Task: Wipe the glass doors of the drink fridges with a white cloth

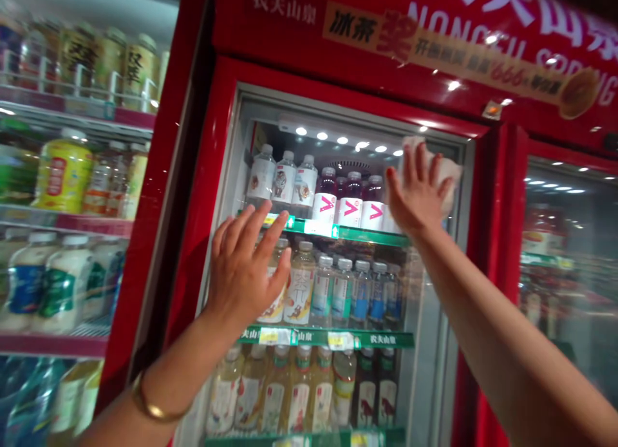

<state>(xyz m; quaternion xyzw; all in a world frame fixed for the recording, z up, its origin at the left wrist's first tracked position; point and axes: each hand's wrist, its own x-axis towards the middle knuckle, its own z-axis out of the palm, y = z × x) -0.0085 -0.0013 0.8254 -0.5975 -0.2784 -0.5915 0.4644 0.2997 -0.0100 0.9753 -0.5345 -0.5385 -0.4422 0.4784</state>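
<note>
Your right hand [419, 188], fingers spread wide, presses a cloth [452, 175] near the top right of the glass [416, 295], so wiping seems under way, though I can't tell how much is left, and your empty, wide-open left hand [245, 266] hides some bottles [302, 286].

Glossy red metal fridge header [376, 80]: small wht 农夫山泉 upper L, big wht "NONGFU SPRING" at R, partly blurred; long tan paper strip sticker [449, 51] w/ blk 冰茶, red 奖 & no. 666, rest blurry; purple-drink plastic bottles [350, 209]: pink "V" on wht labels; tall pale-tea plastic bottle [300, 286]: 茶π; green plastic shelf strip [313, 337]: 农夫山泉, repeated
</note>
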